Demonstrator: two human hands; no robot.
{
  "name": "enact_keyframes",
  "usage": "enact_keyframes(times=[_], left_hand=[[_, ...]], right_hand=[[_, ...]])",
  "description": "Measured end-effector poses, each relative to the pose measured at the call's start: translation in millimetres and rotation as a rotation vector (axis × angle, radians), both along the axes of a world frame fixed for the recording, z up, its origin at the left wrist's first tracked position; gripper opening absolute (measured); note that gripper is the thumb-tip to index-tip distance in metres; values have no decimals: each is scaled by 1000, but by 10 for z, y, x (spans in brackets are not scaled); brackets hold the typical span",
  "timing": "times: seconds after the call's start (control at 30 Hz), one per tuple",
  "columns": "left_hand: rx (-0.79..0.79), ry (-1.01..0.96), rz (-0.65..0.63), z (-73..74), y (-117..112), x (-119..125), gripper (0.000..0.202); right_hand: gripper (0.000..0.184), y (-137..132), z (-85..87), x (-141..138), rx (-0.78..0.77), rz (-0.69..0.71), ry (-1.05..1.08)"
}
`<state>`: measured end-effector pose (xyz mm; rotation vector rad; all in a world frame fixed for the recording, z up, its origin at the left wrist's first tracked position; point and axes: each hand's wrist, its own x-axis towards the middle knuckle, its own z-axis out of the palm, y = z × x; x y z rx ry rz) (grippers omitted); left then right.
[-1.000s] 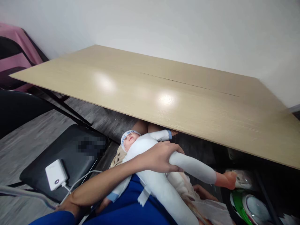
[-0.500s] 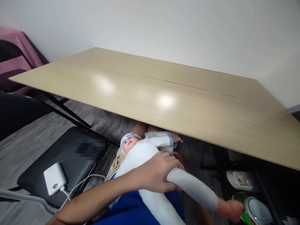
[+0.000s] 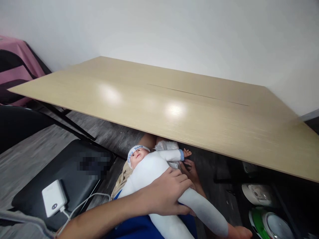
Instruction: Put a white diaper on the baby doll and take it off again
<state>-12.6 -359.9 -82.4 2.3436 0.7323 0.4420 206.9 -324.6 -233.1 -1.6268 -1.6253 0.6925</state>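
I see a white power bank point(image 3: 54, 198) sitting on a black chair point(image 3: 72, 176). Next, the doll point(image 3: 149, 169) lies face up on the lap point(image 3: 134, 229). I have the left hand point(image 3: 170, 191) wrapped around its leg point(image 3: 205, 207). The right hand point(image 3: 191, 171) is just beside its sleeve point(image 3: 171, 155); I can't tell if it grips anything.

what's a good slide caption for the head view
Left hand clasping a white-bodied doll at the thigh, right hand near its blue cuff, table ahead.
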Motion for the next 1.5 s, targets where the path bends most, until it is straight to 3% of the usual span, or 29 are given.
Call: enact_keyframes(times=[0.13, 0.3, 0.37, 0.47, 0.57, 0.67, 0.83, 1.1, 1.33, 1.43, 1.5], left_hand=[[-4, -9, -5, 15, 1, -5, 51], [-9, -15, -10, 31, 3, -17, 51], [3, -16, -5, 20, -2, -22, 52], [28, -40, 2, -1, -14, -31, 53], [21, -64, 1, -3, -27, -44, 56], [-14, -67, -3, 19, -37, -62, 58], [-18, -81, 16, 59, -66, -100, 58], [45, -69, 86, 118, -273, -213, 54], [201, -27, 17, 266, -505, -346, 53], [264, -110, 9, 331, -583, -454, 55], [270, -226, 28, 299, -650, -599, 56]], right_hand=[[74, -83, -17, 229, -21, -225, 88], [62, -211, 398, 308, 81, -240, 18], [54, -180, 589, 221, 189, -155, -83], [53, -37, 807, 52, 261, 96, -189], [62, 169, 934, -74, 194, 395, -258], [66, 355, 1011, -149, 101, 549, -332], [59, 505, 1154, -263, -27, 629, -434], [33, 387, 1570, -497, 72, 735, -483], [35, 231, 1937, -645, 165, 772, -466], [40, 158, 2007, -675, 206, 767, -454], [41, 108, 2035, -685, 230, 753, -442]])
